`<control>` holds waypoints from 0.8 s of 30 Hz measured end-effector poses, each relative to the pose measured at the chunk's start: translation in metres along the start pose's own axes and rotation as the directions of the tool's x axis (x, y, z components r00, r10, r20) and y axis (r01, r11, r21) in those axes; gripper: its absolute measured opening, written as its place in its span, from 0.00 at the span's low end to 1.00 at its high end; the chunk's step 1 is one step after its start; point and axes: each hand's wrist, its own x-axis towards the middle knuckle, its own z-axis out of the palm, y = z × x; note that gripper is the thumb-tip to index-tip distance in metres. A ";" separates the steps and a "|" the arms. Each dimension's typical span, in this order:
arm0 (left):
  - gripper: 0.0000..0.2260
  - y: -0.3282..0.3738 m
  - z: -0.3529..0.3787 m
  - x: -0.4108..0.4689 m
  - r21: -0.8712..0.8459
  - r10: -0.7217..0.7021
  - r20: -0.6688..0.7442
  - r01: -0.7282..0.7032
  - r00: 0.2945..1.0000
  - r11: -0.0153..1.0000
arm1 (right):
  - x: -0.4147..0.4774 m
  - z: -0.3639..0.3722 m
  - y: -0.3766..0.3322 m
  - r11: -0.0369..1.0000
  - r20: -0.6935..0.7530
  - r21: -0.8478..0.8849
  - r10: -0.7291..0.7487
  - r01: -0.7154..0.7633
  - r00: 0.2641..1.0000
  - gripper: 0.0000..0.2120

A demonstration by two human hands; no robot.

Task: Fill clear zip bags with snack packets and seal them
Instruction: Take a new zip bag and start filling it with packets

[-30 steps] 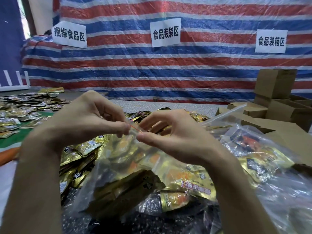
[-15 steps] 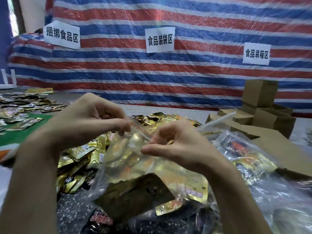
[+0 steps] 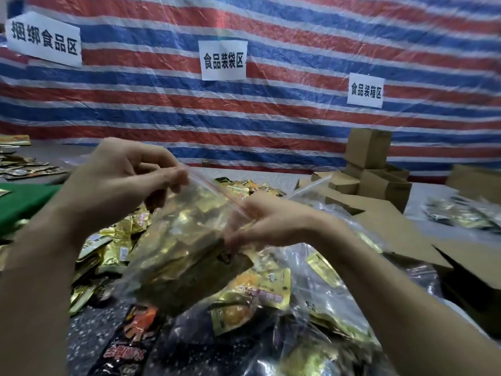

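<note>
A clear zip bag (image 3: 187, 240) stuffed with gold and dark snack packets hangs in the air in front of me. My left hand (image 3: 122, 180) pinches the red zip strip at the bag's upper left corner. My right hand (image 3: 268, 223) pinches the same strip farther along to the right, lower down. The strip runs slanted between the two hands. Loose gold snack packets (image 3: 113, 240) lie heaped on the table below, and filled clear bags (image 3: 311, 308) lie under my right forearm.
Brown cardboard boxes (image 3: 371, 169) stack at the right, with flat cardboard (image 3: 401, 229) in front of them. More packets (image 3: 24, 166) spread at the far left beside a green mat (image 3: 24, 202). A striped tarp with white signs (image 3: 223, 61) closes the back.
My hands have drawn apart along the zip strip, the right one sliding right and down. The bag has tilted, and the view has swung to the right.
</note>
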 end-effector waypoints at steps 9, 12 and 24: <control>0.24 0.006 0.053 0.018 0.214 -0.091 -0.192 0.132 0.977 0.968 | 0.004 -0.094 0.003 0.985 -0.324 -0.140 0.054 -0.104 0.944 0.07; 0.21 0.005 0.063 0.017 0.296 -0.101 -0.104 0.128 0.989 0.946 | 0.016 -0.125 0.018 0.964 -0.587 -0.197 0.031 -0.180 0.809 0.07; 0.13 0.003 0.074 0.014 0.351 -0.097 0.020 0.084 0.995 0.933 | 0.025 -0.080 0.146 0.621 -0.326 -0.502 0.508 -0.602 0.797 0.08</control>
